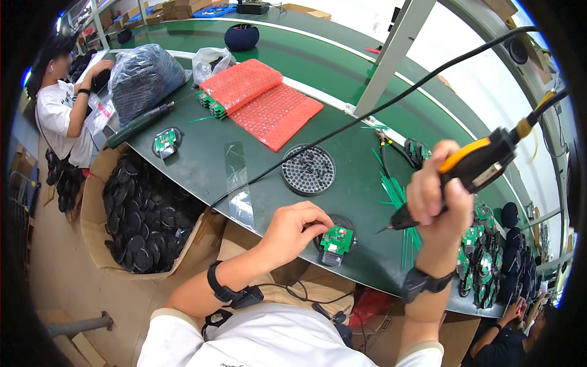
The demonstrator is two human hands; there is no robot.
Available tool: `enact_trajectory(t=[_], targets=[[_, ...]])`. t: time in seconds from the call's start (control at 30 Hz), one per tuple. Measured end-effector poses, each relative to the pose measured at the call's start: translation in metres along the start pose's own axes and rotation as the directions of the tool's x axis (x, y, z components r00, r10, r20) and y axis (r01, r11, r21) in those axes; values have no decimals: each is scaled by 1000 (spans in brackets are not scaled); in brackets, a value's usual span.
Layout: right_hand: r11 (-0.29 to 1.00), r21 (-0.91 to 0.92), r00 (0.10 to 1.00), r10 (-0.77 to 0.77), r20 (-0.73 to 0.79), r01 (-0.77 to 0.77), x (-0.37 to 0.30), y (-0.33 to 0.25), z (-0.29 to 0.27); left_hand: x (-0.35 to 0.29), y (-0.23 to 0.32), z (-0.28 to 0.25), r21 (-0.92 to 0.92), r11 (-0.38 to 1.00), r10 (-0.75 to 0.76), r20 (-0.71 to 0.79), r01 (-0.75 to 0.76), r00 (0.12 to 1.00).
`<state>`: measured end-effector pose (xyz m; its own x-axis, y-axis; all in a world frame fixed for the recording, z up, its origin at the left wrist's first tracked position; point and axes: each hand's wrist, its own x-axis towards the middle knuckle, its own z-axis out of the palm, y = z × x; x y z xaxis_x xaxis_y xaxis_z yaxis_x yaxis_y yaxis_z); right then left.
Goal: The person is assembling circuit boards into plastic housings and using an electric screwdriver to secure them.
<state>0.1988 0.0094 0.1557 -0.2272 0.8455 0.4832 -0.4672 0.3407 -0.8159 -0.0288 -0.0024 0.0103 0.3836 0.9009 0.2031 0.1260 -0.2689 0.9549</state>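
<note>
In my right hand (435, 192) is a black and orange electric screwdriver (480, 162), its thin bit pointing left over the table. My left hand (293, 229) has thumb and forefinger pinched together at the upper left corner of a green circuit board (336, 240). Whatever lies between those fingertips is too small to make out. The board sits on a round black part, mostly hidden under it and the hand. Beyond my left hand stands a round dish (309, 170) with many small dark pieces in it.
A carton (98, 232) full of black round parts stands left. Red bubble wrap (269, 104) lies over stacked boards. Pliers (384, 153) and green strips (394, 189) lie to the right, near piled board assemblies (483, 263). A black cable crosses the table. Another person works far left.
</note>
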Motion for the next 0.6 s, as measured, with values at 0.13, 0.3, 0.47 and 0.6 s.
enact_trajectory(t=[0.13,0.3,0.47,0.6], targets=[[997,-55,974,-72,-213,62,-22,47,18,-2,-5,10,1,999,52,-22,-52,998],[990,-52,971,-139,-192,132,-27,60,24,-2,-7,14,29,989,147,-70,-146,987],[989,-59,962,-143,-232,133,-28,64,28,-2,-6,15,35,989,143,-80,-141,987],[988,-69,962,-152,-227,140,-28,65,27,-1,-7,15,32,989,149,-91,-146,985]])
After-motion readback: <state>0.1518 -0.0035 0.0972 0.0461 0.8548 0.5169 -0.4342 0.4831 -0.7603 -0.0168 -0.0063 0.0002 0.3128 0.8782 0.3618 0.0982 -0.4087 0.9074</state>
